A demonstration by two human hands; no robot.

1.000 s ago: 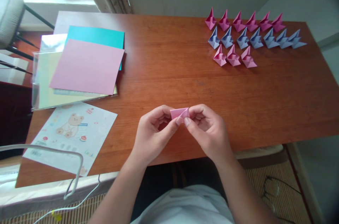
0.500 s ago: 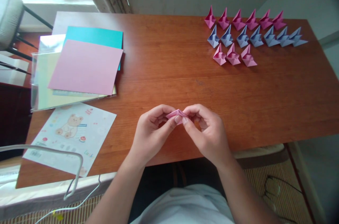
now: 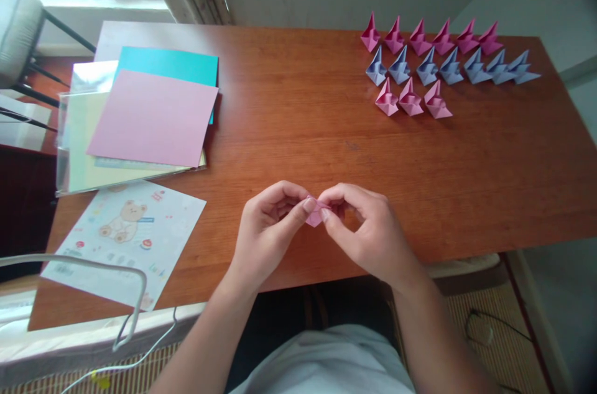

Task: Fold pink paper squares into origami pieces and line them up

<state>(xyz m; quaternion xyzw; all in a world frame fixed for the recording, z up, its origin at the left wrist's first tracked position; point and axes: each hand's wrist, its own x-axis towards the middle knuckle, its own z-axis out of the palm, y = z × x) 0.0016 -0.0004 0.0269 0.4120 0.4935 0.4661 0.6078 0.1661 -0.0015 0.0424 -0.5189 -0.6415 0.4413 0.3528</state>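
The left hand (image 3: 268, 229) and the right hand (image 3: 368, 229) meet near the near edge of the worktop (image 3: 289, 127), in front of the person's body. Between them is a small piece of folded pink paper (image 3: 316, 216), partly covered by the fingers. The left grip is narrow, thumb and forefinger closed on the paper's left side; the right grip is likewise narrow, pinching its right side. The inner folds are too small to read. On the far right part of the worktop stand three rows of peaked paper forms: six deep-pink forms (image 3: 420, 41) at the back, seven blue forms (image 3: 426, 71) in the middle and three lighter pink forms (image 3: 410, 102) nearest the person. On the left, a pink sheet (image 3: 152, 117) overlaps a turquoise sheet (image 3: 172, 61), and both lie over a clear sleeve with pale yellow content (image 3: 77, 145). Nearer the person lies a white printed sheet (image 3: 172, 226) bearing a bear picture, set askew. A bent pale metal bar (image 3: 93, 264) crosses above that sheet's near part.
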